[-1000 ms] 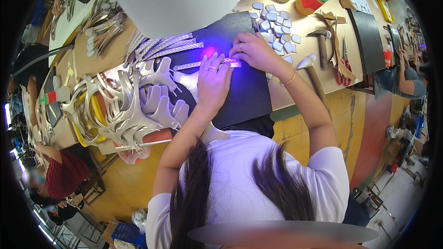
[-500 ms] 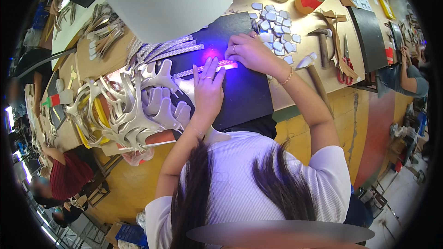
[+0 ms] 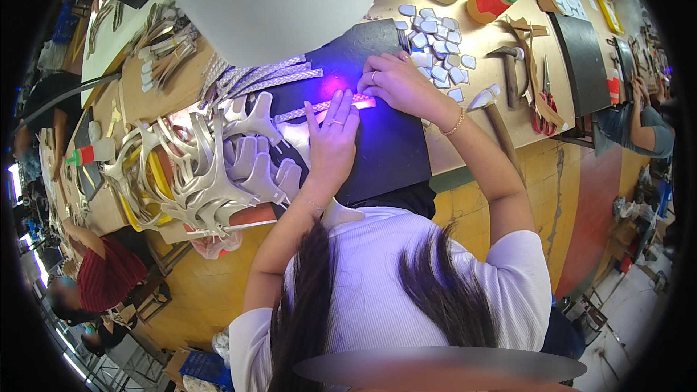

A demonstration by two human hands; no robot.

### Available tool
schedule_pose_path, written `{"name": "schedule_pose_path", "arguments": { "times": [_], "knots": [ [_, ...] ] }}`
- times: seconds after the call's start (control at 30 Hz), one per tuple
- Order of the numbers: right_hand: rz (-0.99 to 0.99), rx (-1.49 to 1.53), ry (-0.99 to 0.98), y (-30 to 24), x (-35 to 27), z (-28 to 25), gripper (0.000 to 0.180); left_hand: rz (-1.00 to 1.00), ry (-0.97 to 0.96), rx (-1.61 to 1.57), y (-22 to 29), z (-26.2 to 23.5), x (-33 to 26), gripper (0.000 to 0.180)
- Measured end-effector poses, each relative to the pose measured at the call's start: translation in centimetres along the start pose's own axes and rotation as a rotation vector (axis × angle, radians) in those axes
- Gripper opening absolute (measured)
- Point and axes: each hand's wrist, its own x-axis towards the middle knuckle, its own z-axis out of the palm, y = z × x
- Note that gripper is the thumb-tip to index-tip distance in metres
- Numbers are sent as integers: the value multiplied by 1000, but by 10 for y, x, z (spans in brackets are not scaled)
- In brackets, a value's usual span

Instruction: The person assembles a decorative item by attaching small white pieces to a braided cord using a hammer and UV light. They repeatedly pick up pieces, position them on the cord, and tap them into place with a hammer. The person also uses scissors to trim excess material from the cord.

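Across the middle of the yellow worktop [image 3: 501, 138] lies a black mat [image 3: 385, 145], lit purple at its far part. At its left edge sits a heap of pale, branching cut pieces [image 3: 210, 167]; near its far right corner lies a scatter of small grey-white patches [image 3: 435, 47]. A braided strip [image 3: 330, 106] runs across the mat under the glow. The left hand [image 3: 330, 141] lies flat and open, fingertips pressing the strip's middle. The right hand [image 3: 396, 83] is curled over the strip's right end, pinching it down. More strips [image 3: 254, 76] wait at the far left corner, so I judge most of the work remains.
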Motion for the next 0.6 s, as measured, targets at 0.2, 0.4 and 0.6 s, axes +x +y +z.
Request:
{"name": "schedule_pose_path", "arguments": {
  "times": [0.2, 0.4, 0.6],
  "knots": [
    [-13, -7, 2, -1, 0, -1, 10, -2, 16, 7, 2, 1, 0, 30],
    [-8, -28, -13, -1, 0, -1, 11, -6, 3, 14, 1, 1, 0, 29],
    [-9, -43, -20, -1, 1, 1, 11, 4, 4, 25, 2, 0, 0, 27]
  ]
}}
